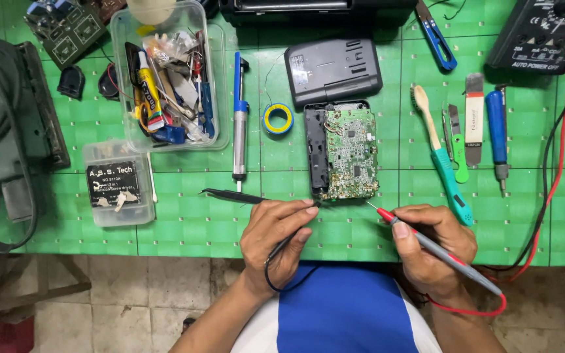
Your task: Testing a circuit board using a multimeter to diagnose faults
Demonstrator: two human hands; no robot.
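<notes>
The left hand (276, 238) is closed round a black probe (287, 243), its tip at the near edge of the opened circuit board (351, 151) on the green surface (184, 222); the right hand (434, 247) pinches a red probe (426, 243), tip hovering just beside the board. Steady, fine contact on one pad each seems best. The clear tub (216, 85) holds glue tubes and small tools; a lidded box (118, 184) holds screwdriver bits

black probe (282, 252) tip hidden, multimeter (544, 33) cut off
</notes>
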